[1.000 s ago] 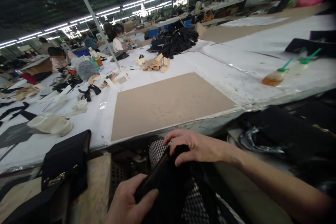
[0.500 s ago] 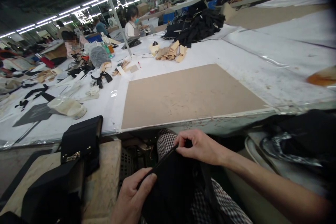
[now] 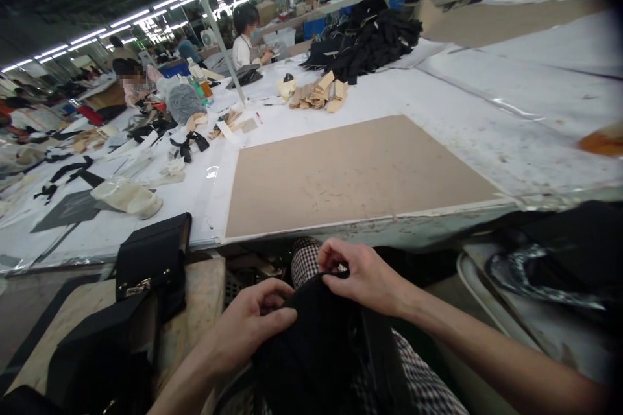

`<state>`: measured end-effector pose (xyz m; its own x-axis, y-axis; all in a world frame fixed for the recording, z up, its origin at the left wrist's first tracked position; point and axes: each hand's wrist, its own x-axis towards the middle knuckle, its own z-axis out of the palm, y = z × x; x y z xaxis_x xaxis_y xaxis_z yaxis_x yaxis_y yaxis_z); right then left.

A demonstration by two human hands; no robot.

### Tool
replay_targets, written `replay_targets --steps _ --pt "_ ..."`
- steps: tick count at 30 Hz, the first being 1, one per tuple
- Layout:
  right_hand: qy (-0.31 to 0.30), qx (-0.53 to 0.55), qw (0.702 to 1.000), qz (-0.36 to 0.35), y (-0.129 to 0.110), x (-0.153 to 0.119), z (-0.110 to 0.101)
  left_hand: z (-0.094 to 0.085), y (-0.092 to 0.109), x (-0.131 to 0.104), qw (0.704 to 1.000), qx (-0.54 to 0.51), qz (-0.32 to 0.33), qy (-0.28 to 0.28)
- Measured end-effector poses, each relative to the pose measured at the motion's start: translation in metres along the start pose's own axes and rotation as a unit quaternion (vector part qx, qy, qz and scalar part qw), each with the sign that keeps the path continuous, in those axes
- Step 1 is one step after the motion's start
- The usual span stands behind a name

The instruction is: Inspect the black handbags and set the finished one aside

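A black bag (image 3: pixel 311 343) lies across my lap, its upper edge raised between my two hands. A dark strap (image 3: pixel 382 350) runs down its right side. My right hand (image 3: pixel 353 272) pinches the top edge between thumb and curled fingers. On the left edge, my left hand (image 3: pixel 253 321) grips the black material, thumb on top and fingers bent; part of the fingertips is hidden. Checked trousers (image 3: pixel 306 259) show behind and beneath the bag.
Black bags with gold clasps (image 3: pixel 153 259) stand on a worn board (image 3: pixel 202 298) at left. Ahead, a brown sheet (image 3: pixel 355 168) covers part of the white table (image 3: pixel 448 104). Tan pieces (image 3: pixel 318 92) and a black pile (image 3: pixel 374 45) lie farther back. A co-worker (image 3: pixel 246 39) sits across the table.
My left hand has moved up along the bag's edge, closer to my right hand, and its fingers have shifted. My right hand has moved slightly left, still pinching the edge.
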<state>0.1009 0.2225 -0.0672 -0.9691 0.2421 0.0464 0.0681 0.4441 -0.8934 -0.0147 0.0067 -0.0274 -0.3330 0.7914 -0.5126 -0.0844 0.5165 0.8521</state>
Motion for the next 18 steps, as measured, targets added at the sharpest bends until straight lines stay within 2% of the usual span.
replay_targets --steps 2,4,7,10,14,16,18 --pt "-0.002 0.015 1.0 -0.001 0.0 -0.002 0.001 0.001 0.011 0.014 0.991 0.126 0.04 -0.003" --pt "-0.001 0.03 1.0 -0.001 0.0 -0.004 0.0 0.003 0.018 0.025 0.971 0.228 0.077 0.001" --pt "-0.006 0.049 0.999 0.009 0.003 -0.008 -0.006 0.005 0.016 0.031 0.961 0.262 0.091 0.0" --pt "-0.02 0.063 0.997 0.029 0.007 -0.01 -0.012 0.0 0.003 0.018 0.972 0.229 0.042 0.004" --pt "-0.043 0.071 0.996 0.032 0.008 -0.009 -0.013 -0.01 -0.011 -0.013 0.973 0.226 -0.005 0.045" --pt "-0.051 0.062 0.997 0.016 0.006 -0.007 -0.01 -0.014 -0.009 -0.024 0.966 0.253 -0.005 0.054" --pt "-0.053 0.047 0.997 0.002 0.002 -0.003 -0.005 -0.017 0.001 -0.025 0.959 0.279 0.004 0.044"
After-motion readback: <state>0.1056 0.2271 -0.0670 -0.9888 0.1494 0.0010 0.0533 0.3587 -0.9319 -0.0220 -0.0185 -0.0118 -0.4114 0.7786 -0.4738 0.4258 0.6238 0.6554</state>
